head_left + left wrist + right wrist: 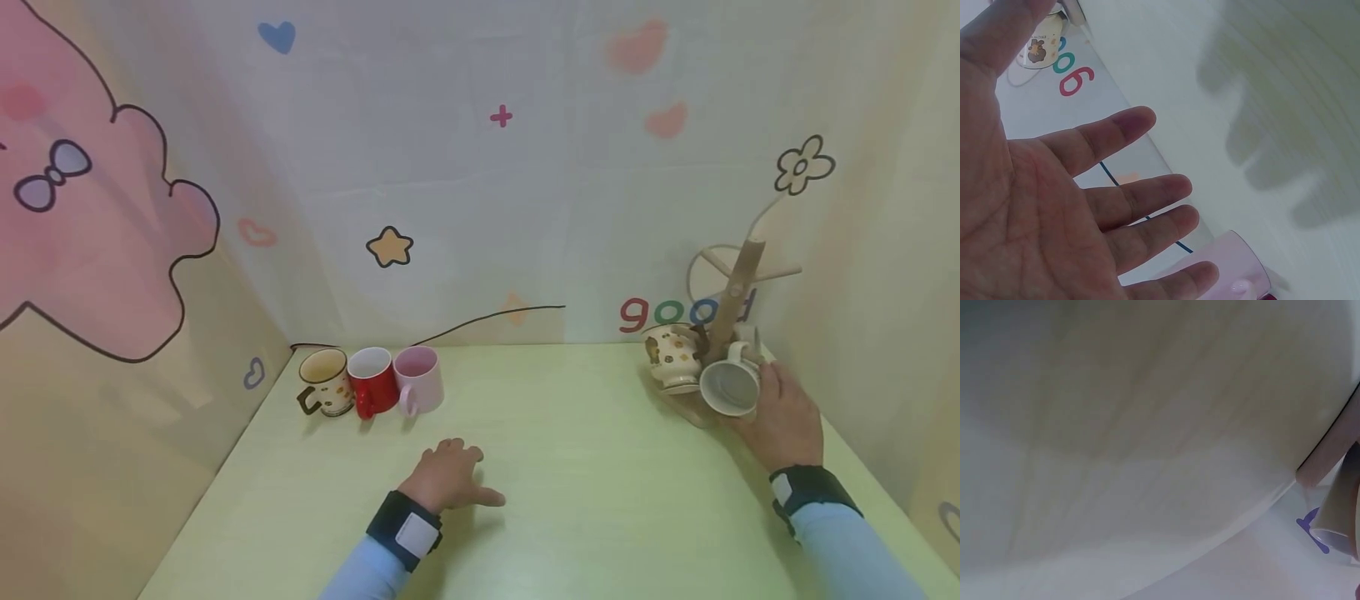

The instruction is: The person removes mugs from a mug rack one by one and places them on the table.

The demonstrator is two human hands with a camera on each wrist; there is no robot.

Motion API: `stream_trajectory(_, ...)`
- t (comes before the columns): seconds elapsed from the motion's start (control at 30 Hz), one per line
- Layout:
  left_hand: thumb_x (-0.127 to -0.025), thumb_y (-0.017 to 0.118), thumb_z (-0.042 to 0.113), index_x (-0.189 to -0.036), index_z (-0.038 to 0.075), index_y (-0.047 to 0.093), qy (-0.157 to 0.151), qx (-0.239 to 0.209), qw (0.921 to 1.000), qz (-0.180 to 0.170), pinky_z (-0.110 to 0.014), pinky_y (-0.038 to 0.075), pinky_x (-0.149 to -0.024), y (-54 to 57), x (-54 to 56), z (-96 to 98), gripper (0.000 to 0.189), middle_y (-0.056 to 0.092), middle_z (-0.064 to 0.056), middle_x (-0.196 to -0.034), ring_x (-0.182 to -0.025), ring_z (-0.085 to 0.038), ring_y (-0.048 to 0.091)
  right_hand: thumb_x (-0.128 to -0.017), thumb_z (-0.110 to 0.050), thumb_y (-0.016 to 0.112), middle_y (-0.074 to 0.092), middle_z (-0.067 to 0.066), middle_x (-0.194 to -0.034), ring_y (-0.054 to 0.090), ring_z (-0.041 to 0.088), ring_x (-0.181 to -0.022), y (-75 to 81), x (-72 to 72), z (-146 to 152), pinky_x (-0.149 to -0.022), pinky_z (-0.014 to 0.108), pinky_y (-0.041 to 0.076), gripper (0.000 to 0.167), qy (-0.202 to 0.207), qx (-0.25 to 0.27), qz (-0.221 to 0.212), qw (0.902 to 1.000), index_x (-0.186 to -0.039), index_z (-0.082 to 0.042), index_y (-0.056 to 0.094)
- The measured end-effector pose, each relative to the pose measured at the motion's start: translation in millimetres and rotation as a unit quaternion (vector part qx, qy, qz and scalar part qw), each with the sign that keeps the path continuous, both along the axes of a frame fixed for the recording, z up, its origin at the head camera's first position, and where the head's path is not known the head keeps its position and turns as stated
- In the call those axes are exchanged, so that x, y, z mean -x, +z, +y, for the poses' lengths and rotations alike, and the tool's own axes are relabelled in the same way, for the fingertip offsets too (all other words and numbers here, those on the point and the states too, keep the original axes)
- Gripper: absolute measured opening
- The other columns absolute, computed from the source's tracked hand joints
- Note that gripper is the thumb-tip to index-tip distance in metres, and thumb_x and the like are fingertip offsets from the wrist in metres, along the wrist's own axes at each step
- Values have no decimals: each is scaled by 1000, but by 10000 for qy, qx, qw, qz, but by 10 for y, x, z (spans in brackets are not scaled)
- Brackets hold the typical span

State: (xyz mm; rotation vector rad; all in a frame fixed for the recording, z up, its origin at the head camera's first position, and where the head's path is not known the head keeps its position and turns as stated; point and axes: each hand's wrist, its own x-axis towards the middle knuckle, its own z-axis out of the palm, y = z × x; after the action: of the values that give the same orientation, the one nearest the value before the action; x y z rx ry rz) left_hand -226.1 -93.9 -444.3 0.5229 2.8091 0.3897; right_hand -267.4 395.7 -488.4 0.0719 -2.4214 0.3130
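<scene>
On the right of the table my right hand [783, 417] holds a white mug [729, 387] by its side, thumb below and fingers along the right edge. The mug hangs tilted at a wooden mug rack [737, 287], its mouth facing the front. Beside it hangs a cream patterned mug [672, 358]. Whether the white mug's handle sits on a peg is hard to tell. My left hand [450, 477] hovers over the middle of the table, fingers spread and holding nothing; its palm [1041, 219] fills much of the left wrist view.
At the back left stand three upright mugs in a row: a cream patterned mug [326, 383], a red mug [373, 383] and a pink mug [420, 381]. A printed cloth [465, 167] backs the pale table [540, 467]. Another pale mug partly shows behind the white one.
</scene>
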Motion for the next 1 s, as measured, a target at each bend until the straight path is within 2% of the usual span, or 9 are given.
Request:
stream_trajectory(0.13,-76,78,58,-126,7,65,8,-7,10000,-35,-55,43,-96,2,3,4,72,62,-11,-111,-106,-32,53,-52,-14,97,49,38,-120,51,58,-105,9,11,-25,-83,70,43,104,3,12,-25,10000,-133,13,37)
stream_trajectory(0.47,-76,79,57,-125,7,65,35,-53,10000,-66,-56,42,-98,23,-12,9,72,62,-11,-111,-106,-32,53,-61,-13,93,47,40,-124,51,59,-108,57,3,-69,-88,69,41,104,130,119,-442,9989,-140,12,31)
stream_trajectory(0.73,-76,79,56,-124,6,65,6,-128,9999,-65,-55,41,-98,40,-32,15,71,62,-10,-108,-105,-31,52,-60,-11,94,47,40,-117,53,58,-102,94,-82,-104,-84,67,44,103,120,-175,-256,9994,-137,14,30)
stream_trajectory(1.0,-76,78,57,-125,7,65,-19,-136,9999,-14,-56,40,-100,17,-24,16,71,61,-11,-111,-109,-32,52,-60,-10,92,46,39,-112,51,57,-99,93,-144,-135,-82,67,44,99,26,-63,-368,9993,-134,15,31)
